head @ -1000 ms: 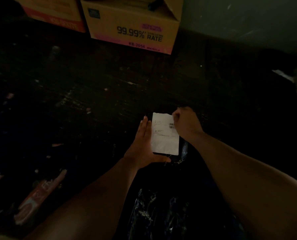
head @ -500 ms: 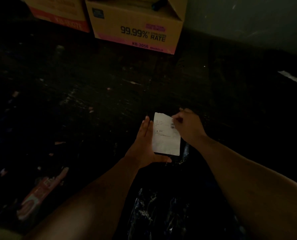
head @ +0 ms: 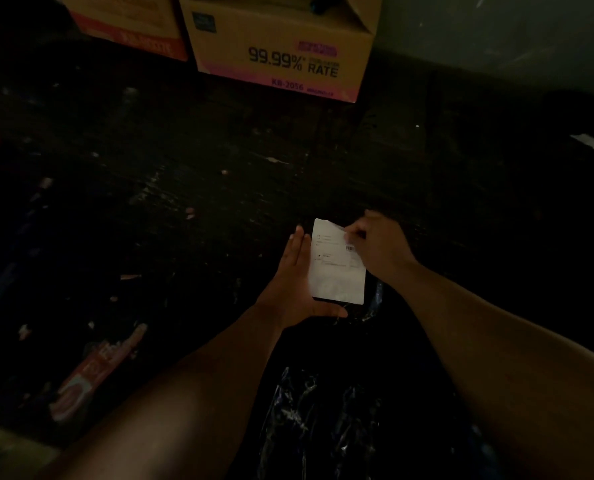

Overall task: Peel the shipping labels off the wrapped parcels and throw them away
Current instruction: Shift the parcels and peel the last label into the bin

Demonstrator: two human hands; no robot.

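The scene is very dark. A small parcel in black wrap [head: 370, 299] sits in my left hand [head: 295, 285], which cups it from the left and below. A white shipping label [head: 333, 268] covers its upper face. My right hand [head: 378, 247] pinches the label's top right corner, and that corner looks lifted and folded over. Most of the parcel is hidden under the label.
A cardboard box printed "99.99% RATE" [head: 281, 53] stands at the back, with a second box [head: 126, 26] to its left. Crinkled black plastic [head: 319, 424] lies between my forearms. A red and white packet [head: 98, 372] and small scraps lie on the dark floor.
My right hand has slid down over the label's top right corner, which now looks peeled back. The left hand and the parcel have barely moved.
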